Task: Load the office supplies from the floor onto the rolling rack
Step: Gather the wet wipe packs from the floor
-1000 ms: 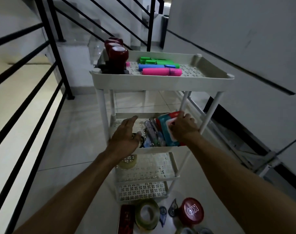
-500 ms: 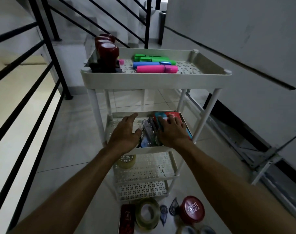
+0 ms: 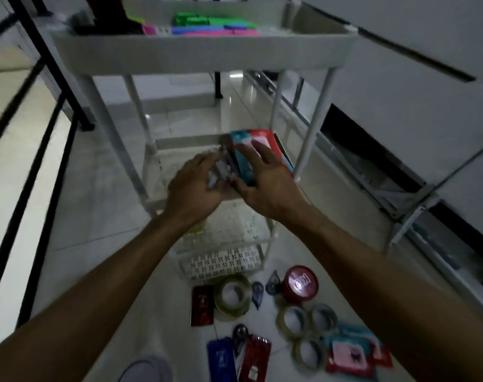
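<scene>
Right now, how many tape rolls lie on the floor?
4: one large roll by the rack's foot, and three small rolls clustered right of it. More may lie outside the frame.

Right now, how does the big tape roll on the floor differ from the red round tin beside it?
The big tape roll is an open ring with a hollow middle; the red round tin is closed by a lid with pale lettering. The roll is dull olive-yellow, the tin red. The roll looks wider across than the tin. Both are round and sit on the floor in front of the rack, not yet loaded.
</scene>
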`<state>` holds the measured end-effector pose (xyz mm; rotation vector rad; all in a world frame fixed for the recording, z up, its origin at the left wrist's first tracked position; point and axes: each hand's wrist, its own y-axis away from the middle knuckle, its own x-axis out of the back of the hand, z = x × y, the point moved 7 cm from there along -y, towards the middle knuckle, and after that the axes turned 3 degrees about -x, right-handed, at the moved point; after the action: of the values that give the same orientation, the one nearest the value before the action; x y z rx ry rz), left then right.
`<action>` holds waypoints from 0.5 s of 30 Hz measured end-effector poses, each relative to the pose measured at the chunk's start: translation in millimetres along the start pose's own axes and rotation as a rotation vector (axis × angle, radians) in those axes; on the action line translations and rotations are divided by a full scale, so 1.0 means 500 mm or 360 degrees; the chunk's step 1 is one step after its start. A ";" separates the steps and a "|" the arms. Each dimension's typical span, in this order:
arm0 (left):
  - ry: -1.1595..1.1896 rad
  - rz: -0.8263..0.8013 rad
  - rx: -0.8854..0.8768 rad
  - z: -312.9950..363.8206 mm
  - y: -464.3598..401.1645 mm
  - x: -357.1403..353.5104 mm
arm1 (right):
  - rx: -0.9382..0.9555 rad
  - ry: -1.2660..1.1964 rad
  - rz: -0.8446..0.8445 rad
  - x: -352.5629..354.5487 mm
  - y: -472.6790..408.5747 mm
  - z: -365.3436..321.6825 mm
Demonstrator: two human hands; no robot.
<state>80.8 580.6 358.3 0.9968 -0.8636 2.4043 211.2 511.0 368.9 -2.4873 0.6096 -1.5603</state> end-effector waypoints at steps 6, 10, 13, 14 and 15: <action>-0.0209 0.0001 -0.0490 0.103 0.073 -0.032 | 0.0092 -0.0147 0.0056 0.067 0.158 0.076; -0.0297 0.0034 -0.0847 0.179 0.130 -0.109 | 0.0064 -0.0134 0.0094 0.090 0.263 0.180; -0.0273 -0.0042 -0.1028 0.214 0.178 -0.198 | -0.0087 -0.0012 0.0037 0.091 0.349 0.304; -0.0250 -0.0104 -0.1063 0.224 0.194 -0.238 | -0.0176 0.0042 0.0001 0.086 0.382 0.357; -0.0226 -0.0198 -0.1076 0.232 0.210 -0.283 | -0.0292 0.0100 -0.0053 0.078 0.418 0.414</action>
<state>173.2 408.6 277.8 0.9067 -1.4782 1.7421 355.1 286.3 239.4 -2.5992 0.7567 -1.6704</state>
